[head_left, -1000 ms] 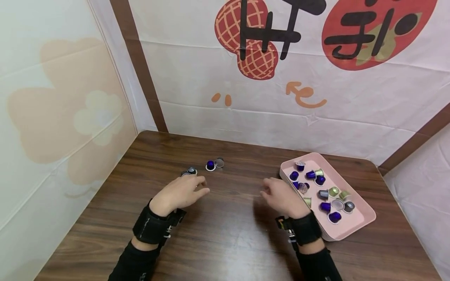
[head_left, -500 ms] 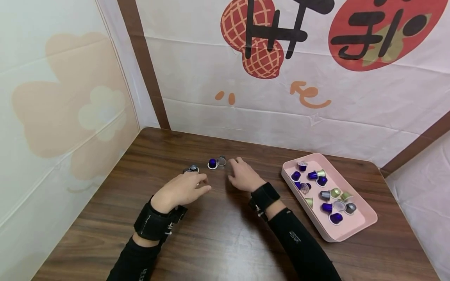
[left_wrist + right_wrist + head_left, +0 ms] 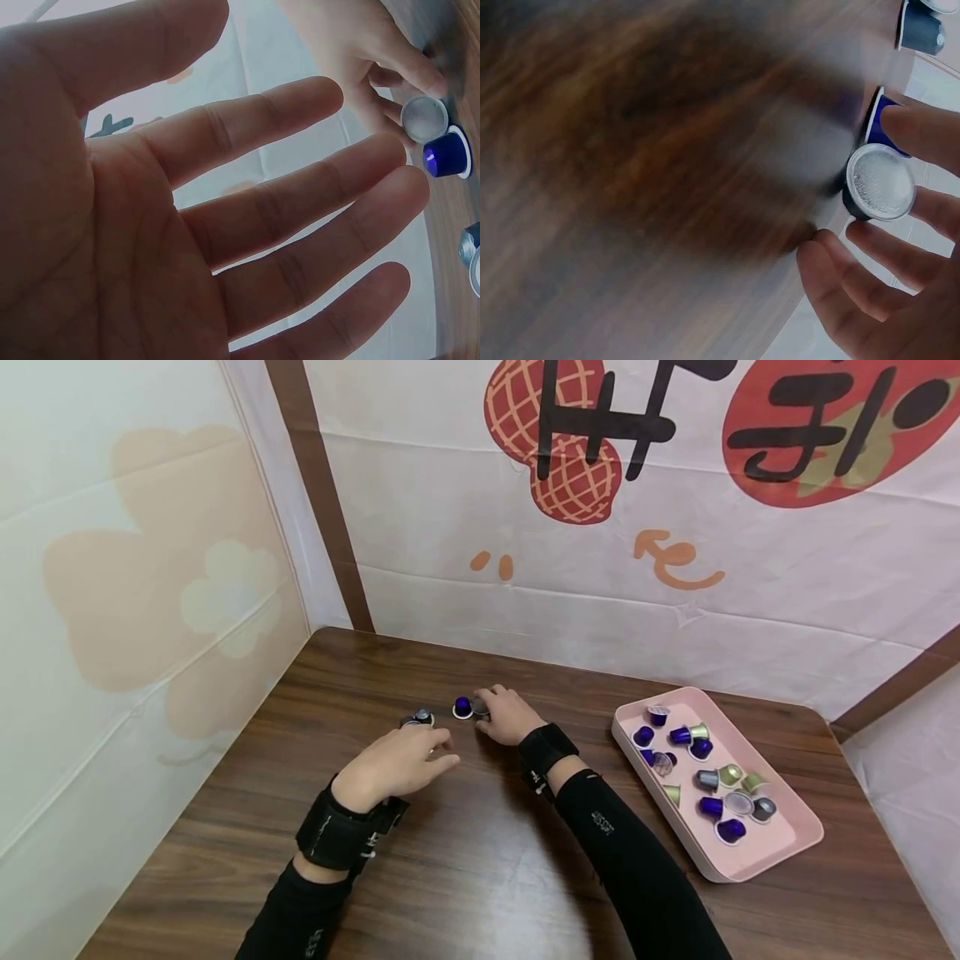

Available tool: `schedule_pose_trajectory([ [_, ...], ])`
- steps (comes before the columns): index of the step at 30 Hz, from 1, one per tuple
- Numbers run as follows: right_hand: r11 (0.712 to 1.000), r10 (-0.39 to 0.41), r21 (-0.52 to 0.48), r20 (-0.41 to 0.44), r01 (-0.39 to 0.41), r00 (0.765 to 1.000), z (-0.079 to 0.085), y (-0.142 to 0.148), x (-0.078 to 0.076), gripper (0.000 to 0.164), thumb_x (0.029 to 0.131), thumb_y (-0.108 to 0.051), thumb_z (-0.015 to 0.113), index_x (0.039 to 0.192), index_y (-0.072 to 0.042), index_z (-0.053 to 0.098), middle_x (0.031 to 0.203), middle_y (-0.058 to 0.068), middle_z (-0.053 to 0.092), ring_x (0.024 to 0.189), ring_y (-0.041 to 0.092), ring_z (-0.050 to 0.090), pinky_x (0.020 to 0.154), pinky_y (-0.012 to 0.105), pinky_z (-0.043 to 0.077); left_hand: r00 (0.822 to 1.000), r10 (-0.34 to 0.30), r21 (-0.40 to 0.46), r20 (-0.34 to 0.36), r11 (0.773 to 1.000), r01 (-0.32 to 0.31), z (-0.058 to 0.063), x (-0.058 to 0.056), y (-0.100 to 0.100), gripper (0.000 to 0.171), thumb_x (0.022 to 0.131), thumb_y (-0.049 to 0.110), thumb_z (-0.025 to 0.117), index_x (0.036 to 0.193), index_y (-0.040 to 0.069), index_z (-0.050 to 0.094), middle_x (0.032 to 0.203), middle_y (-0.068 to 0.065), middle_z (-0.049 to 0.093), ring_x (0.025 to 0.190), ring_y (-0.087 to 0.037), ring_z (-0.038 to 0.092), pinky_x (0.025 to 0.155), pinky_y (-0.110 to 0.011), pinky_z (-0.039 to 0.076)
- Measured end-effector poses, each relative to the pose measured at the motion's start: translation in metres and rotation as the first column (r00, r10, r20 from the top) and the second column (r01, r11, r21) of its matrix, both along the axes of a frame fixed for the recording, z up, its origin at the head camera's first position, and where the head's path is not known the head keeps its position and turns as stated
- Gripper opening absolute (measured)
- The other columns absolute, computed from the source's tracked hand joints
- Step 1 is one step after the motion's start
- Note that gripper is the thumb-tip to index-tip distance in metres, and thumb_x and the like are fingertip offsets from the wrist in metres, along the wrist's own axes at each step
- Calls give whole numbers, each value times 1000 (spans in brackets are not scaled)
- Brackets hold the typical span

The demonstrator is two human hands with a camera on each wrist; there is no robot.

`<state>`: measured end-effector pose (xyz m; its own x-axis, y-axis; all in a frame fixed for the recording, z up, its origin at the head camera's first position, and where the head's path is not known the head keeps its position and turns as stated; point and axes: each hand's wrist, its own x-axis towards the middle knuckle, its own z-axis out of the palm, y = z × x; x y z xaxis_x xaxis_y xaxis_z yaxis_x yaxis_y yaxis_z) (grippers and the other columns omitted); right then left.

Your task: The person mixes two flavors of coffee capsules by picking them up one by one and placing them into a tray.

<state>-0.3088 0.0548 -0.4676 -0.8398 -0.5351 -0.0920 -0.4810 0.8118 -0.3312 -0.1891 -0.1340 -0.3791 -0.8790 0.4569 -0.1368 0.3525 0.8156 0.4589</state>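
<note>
My right hand (image 3: 512, 717) is at the far middle of the table, fingers and thumb around a grey coffee capsule (image 3: 881, 182) whose silver lid faces sideways. Right beside it a blue coffee capsule (image 3: 462, 703) stands on its white-rimmed lid; my thumb overlaps it in the right wrist view. Left of these, two dark grey-blue capsules (image 3: 423, 717) lie close together, partly hidden behind my left hand (image 3: 397, 764). That left hand hovers over the table with fingers loosely extended, palm bare in the left wrist view.
A pink tray (image 3: 797, 835) on the right holds several blue, green and grey capsules, some upright, some on their sides. The brown wooden table (image 3: 480, 877) ends at a printed fabric wall (image 3: 420, 510) behind, with another fabric panel (image 3: 142, 710) along the left.
My right hand has moved left from beside the pink tray to the grey capsule and closed in around it. My left hand has stayed nearly still; the head view has shifted slightly.
</note>
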Motion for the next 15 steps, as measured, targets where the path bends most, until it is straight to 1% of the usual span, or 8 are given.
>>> schedule_pose_trajectory([
  [5,1000,15,4,-33,-15,999,1,3,0,42,93,-23,62,129,-6,52,118,14,53,105,28,53,87,38,45,1000,-7,6,1,1000,7,1,0,2,29,97,32,55,109,8,64,103,-9,62,75,-15,50,66,-33,44],
  [10,999,50,14,-28,-50,998,2,4,1,26,94,-16,58,118,-5,57,109,11,57,99,25,56,84,35,46,1000,-1,5,-10,1000,1,1,0,1,27,96,31,56,108,9,64,100,-7,62,72,-14,50,64,-31,44],
  [15,998,61,23,-10,-61,998,2,6,3,13,95,-15,57,105,-8,60,99,6,59,91,20,57,78,32,47,1000,1,6,-12,1000,-1,1,1,1,25,96,32,56,106,10,64,97,-5,62,73,-14,50,65,-32,44],
])
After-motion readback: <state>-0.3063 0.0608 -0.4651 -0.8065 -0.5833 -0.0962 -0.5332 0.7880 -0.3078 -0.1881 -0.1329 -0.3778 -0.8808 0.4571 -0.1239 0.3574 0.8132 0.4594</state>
